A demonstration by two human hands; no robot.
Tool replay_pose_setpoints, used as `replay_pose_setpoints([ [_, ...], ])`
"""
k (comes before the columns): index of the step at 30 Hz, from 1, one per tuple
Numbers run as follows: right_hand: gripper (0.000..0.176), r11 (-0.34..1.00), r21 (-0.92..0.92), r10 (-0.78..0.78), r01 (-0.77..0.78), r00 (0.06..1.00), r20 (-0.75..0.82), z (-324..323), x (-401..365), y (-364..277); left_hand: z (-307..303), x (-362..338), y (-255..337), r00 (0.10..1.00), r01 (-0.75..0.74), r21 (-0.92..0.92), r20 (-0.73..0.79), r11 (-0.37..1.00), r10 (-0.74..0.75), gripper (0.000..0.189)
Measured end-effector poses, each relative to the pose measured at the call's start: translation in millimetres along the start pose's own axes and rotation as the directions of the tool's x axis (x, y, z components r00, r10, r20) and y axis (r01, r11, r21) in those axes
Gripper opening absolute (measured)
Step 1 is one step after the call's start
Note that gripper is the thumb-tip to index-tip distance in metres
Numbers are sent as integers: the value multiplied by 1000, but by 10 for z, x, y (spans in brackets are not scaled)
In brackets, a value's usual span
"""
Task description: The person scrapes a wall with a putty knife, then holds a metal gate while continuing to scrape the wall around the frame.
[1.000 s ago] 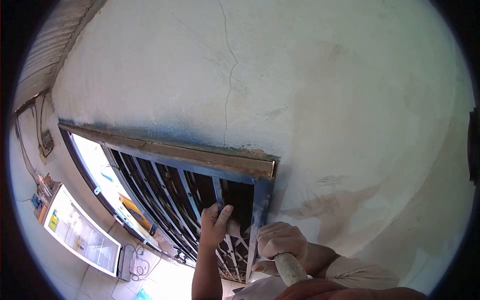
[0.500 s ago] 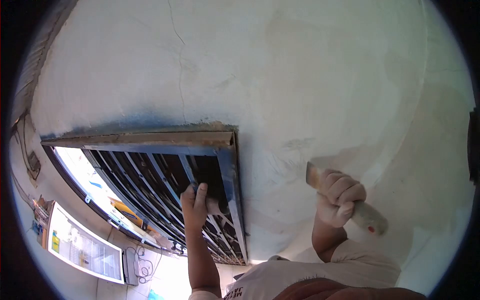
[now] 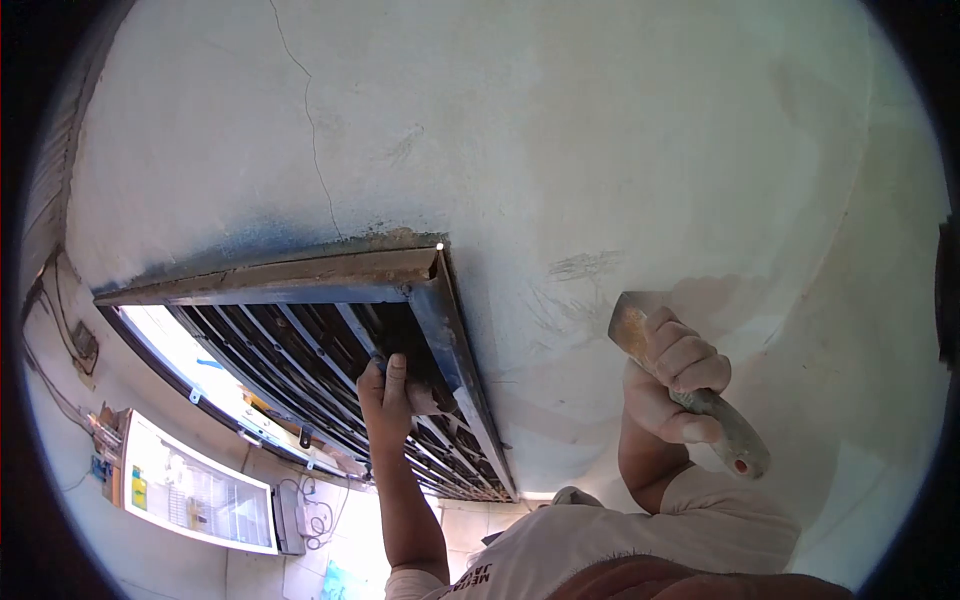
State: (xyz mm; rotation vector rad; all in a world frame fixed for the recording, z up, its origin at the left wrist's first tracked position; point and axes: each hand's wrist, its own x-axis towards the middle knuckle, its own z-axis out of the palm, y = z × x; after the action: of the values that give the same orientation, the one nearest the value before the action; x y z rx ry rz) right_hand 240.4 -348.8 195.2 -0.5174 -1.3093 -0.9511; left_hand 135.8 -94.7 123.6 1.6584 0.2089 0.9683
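My right hand (image 3: 678,378) is closed around a scraper (image 3: 738,440) with a worn, whitish handle that has a red spot at its end. Its blade points up and left, close to the pale wall (image 3: 560,180); contact cannot be made out. Thin dark scratch marks show on the wall left of the blade. My left hand (image 3: 388,395) is closed at the barred metal window grille (image 3: 430,320), thumb raised. Something greyish shows beside its palm, but what the fingers hold is unclear.
A brown and blue metal frame (image 3: 340,272) borders the grille, below a long wall crack. At the lower left are a white-framed glass case (image 3: 195,485), cables (image 3: 318,515) and an electrical box on the wall (image 3: 84,342). Light floor shows beneath the grille.
The view has shifted, so the grille's upper right corner sits further left. My right hand and scraper are turned, showing more of the blade. My left hand remains at the grille.
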Motion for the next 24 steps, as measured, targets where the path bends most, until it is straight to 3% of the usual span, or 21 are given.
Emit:
replay_pose_setpoints([
  [5, 53, 997, 61, -53, 52, 998, 18, 63, 59, 96, 8, 16, -71, 999, -44, 9, -30, 999, 44, 31],
  [8, 53, 991, -52, -120, 124, 990, 72, 148, 68, 106, 51, 47, -77, 996, -73, -5, -53, 997, 73, 31],
  [12, 55, 995, 96, 23, -22, 1000, -12, -78, 37, 47, 27, 31, 0, 999, 36, -20, -3, 999, -36, 31],
  [14, 55, 968, 230, 101, -100, 995, 9, -206, 94, 46, 1, 39, -128, 999, -13, 13, -39, 1000, 14, 32],
  [15, 56, 975, 189, 123, -116, 992, -22, -210, 70, 22, -10, 43, -158, 999, -22, 20, -46, 1000, 22, 32],
  [18, 56, 975, 221, 43, -30, 998, -53, -152, 65, 131, 7, 45, -216, 997, 0, -25, -73, 1000, -2, 32],
  [21, 54, 985, 167, 56, -55, 998, -3, -25, 175, 188, -21, 23, -203, 996, 77, -71, -33, 995, -79, 31],
  [24, 52, 990, 139, 18, -24, 999, 41, -81, 123, 168, 29, 46, -112, 998, 47, -17, -47, 999, -48, 33],
])
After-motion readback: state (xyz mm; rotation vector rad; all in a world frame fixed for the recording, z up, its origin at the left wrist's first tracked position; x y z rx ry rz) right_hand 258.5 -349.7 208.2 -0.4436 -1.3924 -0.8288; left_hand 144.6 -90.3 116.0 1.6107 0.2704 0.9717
